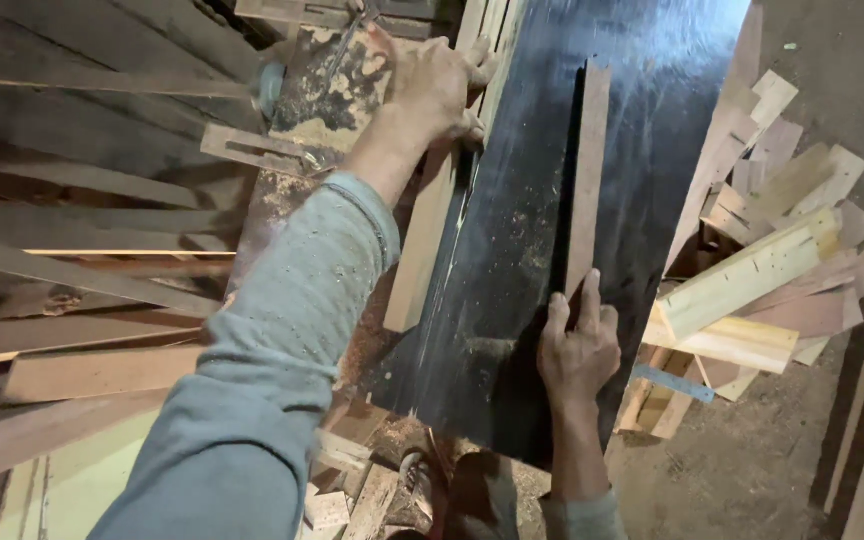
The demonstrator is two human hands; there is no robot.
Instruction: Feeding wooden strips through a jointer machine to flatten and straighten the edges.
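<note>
narrow strip (588,170) on the panel (512,300), offcut pile (782,260) right, planks (82,260) left
</note>
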